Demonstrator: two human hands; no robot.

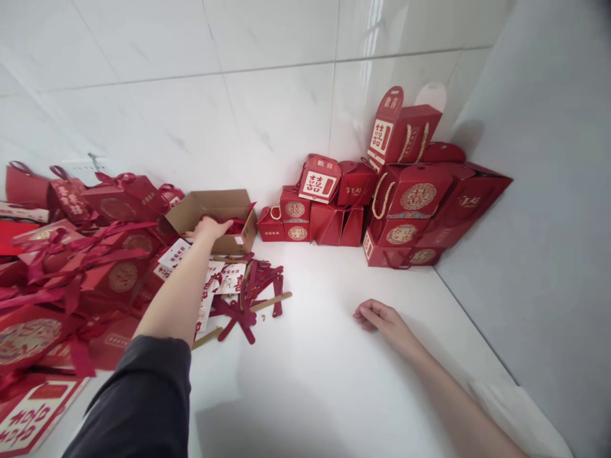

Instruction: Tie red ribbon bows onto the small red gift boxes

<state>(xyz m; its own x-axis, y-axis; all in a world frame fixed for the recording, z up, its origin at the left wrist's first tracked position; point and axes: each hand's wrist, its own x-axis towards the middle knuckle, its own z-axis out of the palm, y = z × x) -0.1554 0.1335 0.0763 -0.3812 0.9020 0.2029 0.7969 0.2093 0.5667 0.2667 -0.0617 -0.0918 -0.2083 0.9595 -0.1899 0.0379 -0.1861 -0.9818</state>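
Observation:
My left hand (210, 228) reaches into an open cardboard box (203, 201) by the wall. Its thumb is stretched out to the right, apart from the fingers, which are partly hidden. Dark red pieces (237, 225) lie inside the box under the thumb. On the white table, my right hand (379, 318) rests with its fingers curled together and nothing visible in them. In front of the box is a loose heap of dark red strips (260, 280), with printed white cards (232, 278) beside them, partly behind my left forearm.
Red gift boxes with ribbons (114, 267) are piled on the left. Along the wall stand small red boxes (319, 181), and a taller stack of red boxes (413, 197) with rope handles fills the right corner. A grey panel (539, 191) borders the table (305, 375) on the right.

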